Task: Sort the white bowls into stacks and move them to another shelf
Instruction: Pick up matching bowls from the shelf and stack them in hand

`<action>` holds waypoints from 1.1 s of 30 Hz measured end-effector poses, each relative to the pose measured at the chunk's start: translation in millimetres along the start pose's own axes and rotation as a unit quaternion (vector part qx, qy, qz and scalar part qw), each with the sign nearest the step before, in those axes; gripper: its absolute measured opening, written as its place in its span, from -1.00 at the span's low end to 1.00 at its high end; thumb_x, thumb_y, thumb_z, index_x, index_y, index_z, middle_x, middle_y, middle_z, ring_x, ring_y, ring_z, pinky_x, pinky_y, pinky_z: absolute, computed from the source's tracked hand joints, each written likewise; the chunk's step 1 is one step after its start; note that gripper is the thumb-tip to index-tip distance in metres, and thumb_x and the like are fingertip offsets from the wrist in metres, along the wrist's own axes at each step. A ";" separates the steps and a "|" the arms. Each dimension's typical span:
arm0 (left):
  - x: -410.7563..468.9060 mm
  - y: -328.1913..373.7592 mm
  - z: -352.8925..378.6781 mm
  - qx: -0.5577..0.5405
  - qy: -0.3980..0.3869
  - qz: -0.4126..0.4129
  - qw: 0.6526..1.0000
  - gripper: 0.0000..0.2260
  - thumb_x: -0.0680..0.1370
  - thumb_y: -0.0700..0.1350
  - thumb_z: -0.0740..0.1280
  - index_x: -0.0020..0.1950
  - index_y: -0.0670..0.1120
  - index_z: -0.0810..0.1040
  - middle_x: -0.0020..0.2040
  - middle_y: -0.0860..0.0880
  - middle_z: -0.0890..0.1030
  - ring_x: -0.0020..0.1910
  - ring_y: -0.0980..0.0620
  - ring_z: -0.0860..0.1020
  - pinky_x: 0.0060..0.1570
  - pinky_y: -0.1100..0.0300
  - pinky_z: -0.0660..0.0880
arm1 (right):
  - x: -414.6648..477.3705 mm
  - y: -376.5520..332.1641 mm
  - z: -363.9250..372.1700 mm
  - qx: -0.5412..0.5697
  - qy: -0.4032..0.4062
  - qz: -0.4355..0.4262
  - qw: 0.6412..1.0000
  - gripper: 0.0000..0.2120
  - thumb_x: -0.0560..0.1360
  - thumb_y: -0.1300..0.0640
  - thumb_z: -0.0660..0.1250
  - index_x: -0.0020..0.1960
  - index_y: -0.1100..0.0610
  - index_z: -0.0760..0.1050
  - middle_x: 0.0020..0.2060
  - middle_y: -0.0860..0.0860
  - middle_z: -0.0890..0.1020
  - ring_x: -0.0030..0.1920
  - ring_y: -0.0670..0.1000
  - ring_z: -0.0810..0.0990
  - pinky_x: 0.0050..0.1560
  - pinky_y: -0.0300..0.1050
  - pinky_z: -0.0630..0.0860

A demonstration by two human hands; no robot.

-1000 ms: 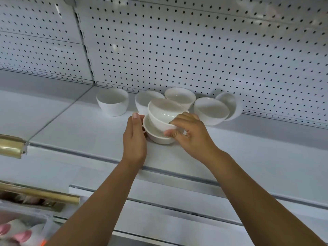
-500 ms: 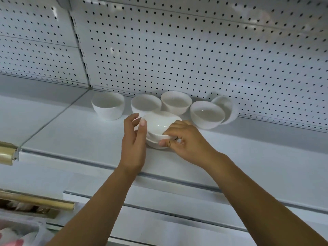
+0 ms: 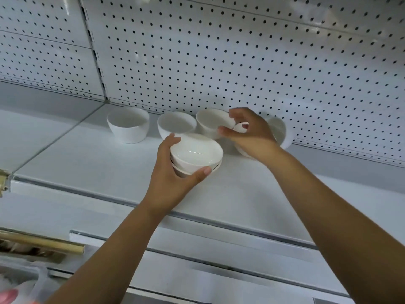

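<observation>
Left hand (image 3: 173, 183) grips a stack of two nested white ceramic bowls (image 3: 196, 153) near the front of the white metal shelf (image 3: 87, 163), fingers curled round it. Right hand (image 3: 252, 133), fingers half curled, reaches a back-row white bowl (image 3: 212, 121); contact cannot be confirmed. Judged early stage: loose bowls (image 3: 128, 126) line the perforated back panel (image 3: 219, 51), none relocated.

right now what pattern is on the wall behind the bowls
White pegboard dotted with dark holes; head view.
</observation>
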State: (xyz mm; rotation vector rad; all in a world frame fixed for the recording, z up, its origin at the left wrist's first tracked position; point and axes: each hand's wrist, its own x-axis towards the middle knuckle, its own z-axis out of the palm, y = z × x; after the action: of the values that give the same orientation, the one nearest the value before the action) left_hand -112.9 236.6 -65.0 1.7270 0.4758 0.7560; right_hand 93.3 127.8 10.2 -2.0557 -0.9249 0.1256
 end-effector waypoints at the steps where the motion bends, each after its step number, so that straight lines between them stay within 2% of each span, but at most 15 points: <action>1: 0.0 0.0 0.6 -0.004 0.011 0.003 1.000 -0.22 0.28 0.27 0.64 0.39 0.21 0.34 0.49 0.23 0.38 0.45 0.10 0.42 0.40 0.07 0.48 | 11.1 0.7 -3.3 -0.031 -0.027 0.011 0.999 -0.36 0.39 -0.16 0.59 0.39 -0.04 0.47 0.30 -0.13 0.55 0.31 -0.10 0.50 0.33 -0.11 0.43; 5: -0.4 -2.9 -0.7 -0.016 0.055 0.014 0.998 -0.28 0.21 0.26 0.64 0.27 0.19 0.42 0.41 0.33 0.44 0.41 0.08 0.46 0.30 -0.04 0.57 | 45.6 2.5 -8.4 -0.107 -0.097 0.030 0.989 -0.09 0.37 -0.24 0.58 0.55 0.07 0.26 0.48 0.01 0.40 0.46 0.02 0.38 0.23 -0.11 0.32; 8: 0.9 -3.8 -1.5 -0.008 0.076 0.020 0.997 -0.27 0.21 0.25 0.64 0.28 0.19 0.41 0.42 0.32 0.43 0.43 0.05 0.45 0.30 -0.06 0.58 | 63.5 3.6 -2.0 -0.166 -0.115 0.047 0.978 0.03 0.28 -0.36 0.58 0.52 0.13 0.25 0.43 0.04 0.42 0.41 0.08 0.42 0.27 -0.01 0.39; 9: 1.7 -3.7 -1.5 -0.008 0.080 0.018 0.997 -0.27 0.21 0.24 0.64 0.29 0.19 0.41 0.43 0.31 0.43 0.44 0.05 0.45 0.30 -0.06 0.58 | 67.4 4.2 0.9 -0.179 -0.119 0.056 0.975 0.02 0.26 -0.37 0.58 0.48 0.14 0.28 0.37 0.03 0.45 0.36 0.08 0.44 0.25 0.02 0.41; 11: 2.9 -3.4 -1.5 -0.010 0.084 0.016 0.996 -0.26 0.21 0.23 0.66 0.29 0.17 0.41 0.43 0.32 0.42 0.44 0.05 0.44 0.30 -0.05 0.58 | 71.9 5.4 6.6 -0.182 -0.123 0.069 0.973 -0.04 0.24 -0.37 0.59 0.41 0.13 0.31 0.23 -0.03 0.45 0.21 0.04 0.45 0.08 -0.02 0.42; 13: 3.5 -3.0 -1.3 -0.009 0.083 0.015 0.996 -0.26 0.22 0.20 0.68 0.28 0.14 0.41 0.42 0.33 0.42 0.43 0.06 0.44 0.30 -0.03 0.58 | 74.2 6.9 11.4 -0.179 -0.120 0.069 0.974 -0.09 0.22 -0.37 0.59 0.34 0.11 0.35 0.17 -0.05 0.46 0.12 0.03 0.45 -0.10 -0.09 0.36; 14: 3.6 -3.2 -1.2 -0.006 0.083 0.015 0.996 -0.26 0.22 0.20 0.67 0.28 0.12 0.41 0.41 0.33 0.43 0.43 0.08 0.44 0.29 -0.03 0.58 | 75.3 8.2 14.0 -0.178 -0.118 0.069 0.974 -0.09 0.21 -0.38 0.60 0.32 0.11 0.36 0.16 -0.03 0.48 0.11 0.04 0.46 -0.12 -0.10 0.36; 18: 4.5 -5.4 -1.3 0.003 0.087 0.012 0.996 -0.26 0.22 0.21 0.68 0.26 0.11 0.41 0.40 0.33 0.43 0.41 0.13 0.44 0.27 -0.05 0.59 | 80.6 14.0 20.5 -0.169 -0.108 0.065 0.978 -0.06 0.16 -0.37 0.63 0.33 0.11 0.40 0.17 -0.03 0.52 0.13 0.04 0.51 0.02 -0.02 0.46; 22: 4.7 -8.7 -1.7 0.005 0.088 0.012 0.996 -0.27 0.21 0.23 0.65 0.26 0.14 0.40 0.43 0.31 0.43 0.44 0.09 0.44 0.28 -0.07 0.59 | 81.3 21.3 21.9 -0.155 -0.085 0.056 0.983 -0.11 0.09 -0.41 0.61 0.22 0.07 0.46 0.09 -0.02 0.59 0.07 0.06 0.57 0.11 0.08 0.57; 26: 4.3 -7.9 -1.4 0.013 0.090 0.010 0.996 -0.26 0.22 0.21 0.68 0.27 0.14 0.40 0.45 0.29 0.42 0.44 0.12 0.42 0.29 -0.05 0.58 | 78.2 23.1 20.1 -0.130 -0.073 0.043 0.988 -0.22 0.08 -0.40 0.61 0.10 0.05 0.50 0.00 -0.04 0.61 0.00 0.02 0.59 -0.07 -0.02 0.54; 29: 5.0 -8.0 -1.0 0.012 0.088 0.008 0.996 -0.27 0.22 0.18 0.68 0.27 0.14 0.39 0.46 0.30 0.41 0.43 0.18 0.41 0.30 -0.04 0.57 | 77.1 22.7 14.8 -0.101 -0.065 0.033 0.992 -0.26 0.11 -0.37 0.62 0.05 0.07 0.49 -0.03 -0.05 0.60 -0.04 0.00 0.57 -0.25 -0.14 0.35; 33: 5.2 -9.1 -2.0 -0.005 0.073 0.004 0.997 -0.24 0.20 0.21 0.67 0.29 0.14 0.39 0.46 0.31 0.41 0.44 0.13 0.42 0.31 -0.04 0.57 | 74.0 15.7 3.9 -0.070 -0.040 0.016 0.997 -0.25 0.07 -0.40 0.61 0.06 0.02 0.50 -0.02 -0.10 0.63 -0.01 -0.05 0.61 -0.20 -0.19 0.36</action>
State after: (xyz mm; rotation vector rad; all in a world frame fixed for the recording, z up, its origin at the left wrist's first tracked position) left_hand -110.0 244.0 -72.1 1.6720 0.5652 0.8927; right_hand 153.9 173.0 13.3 -2.2091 -0.9732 0.1650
